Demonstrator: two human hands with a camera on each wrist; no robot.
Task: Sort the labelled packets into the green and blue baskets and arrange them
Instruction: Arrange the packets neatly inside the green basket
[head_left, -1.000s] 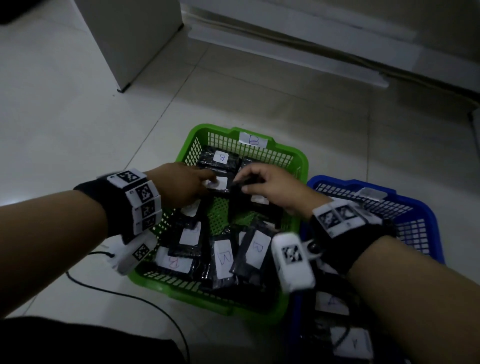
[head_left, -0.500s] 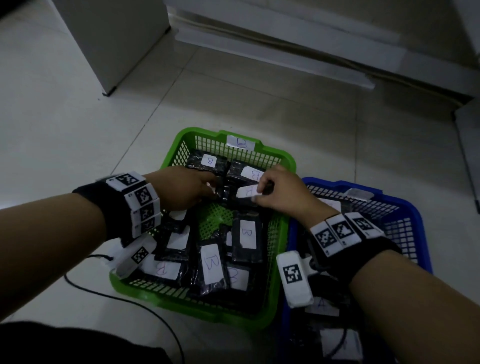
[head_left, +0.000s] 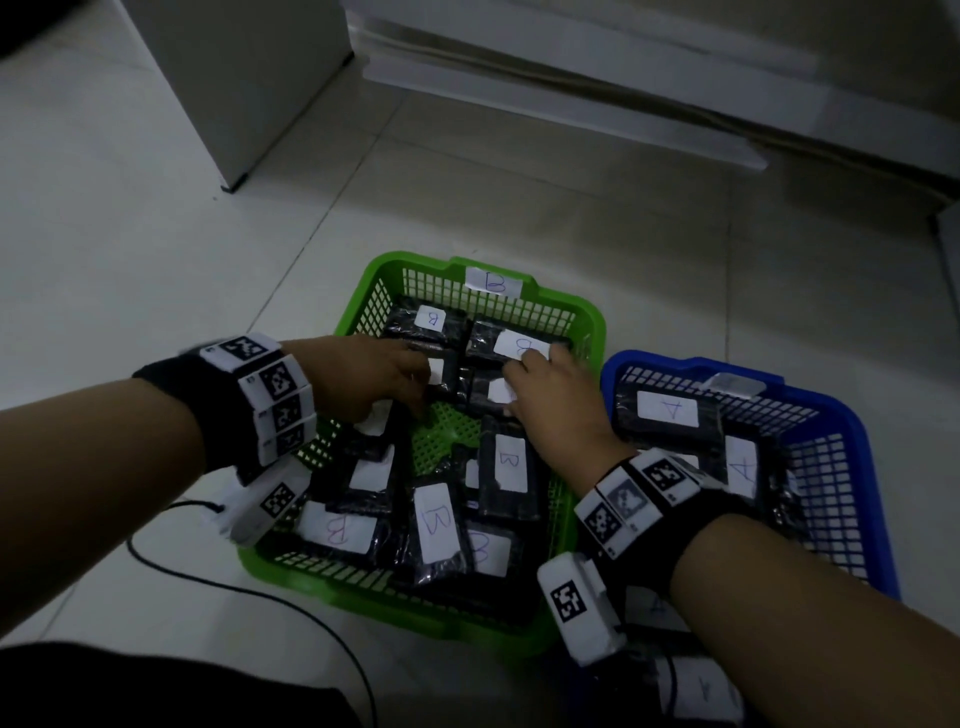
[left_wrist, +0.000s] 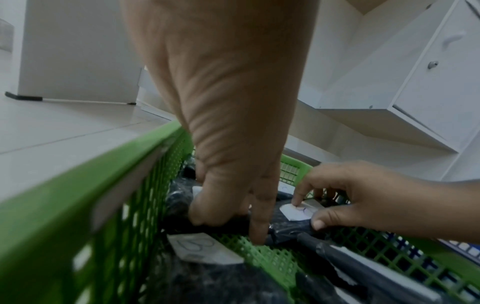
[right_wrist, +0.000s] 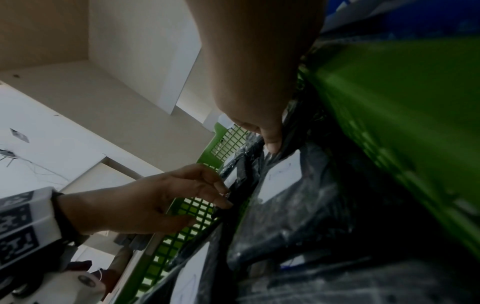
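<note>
The green basket (head_left: 595, 332), tagged B, holds several black packets with white B labels. My left hand (head_left: 418, 389) is in its back half, fingers curled round the near edge of a black packet (head_left: 444, 376); the left wrist view shows this grip (left_wrist: 228, 223) with the index tip down on the basket floor. Beside it my right hand (head_left: 519, 382) holds a neighbouring B packet (head_left: 491, 389) flat, fingertips on its label (left_wrist: 298, 211) and thumb at its near edge. The blue basket (head_left: 675, 366) on the right holds A packets (head_left: 667, 410).
Both baskets stand side by side on pale floor tiles. A black cable (head_left: 270, 597) runs over the floor near the green basket's front left corner. White cabinets (head_left: 234, 93) and a low plinth (head_left: 571, 98) stand beyond the baskets.
My right hand has lowered its packet from above the basket into the back rows and now rests on it. My left hand has stayed on its packet.
</note>
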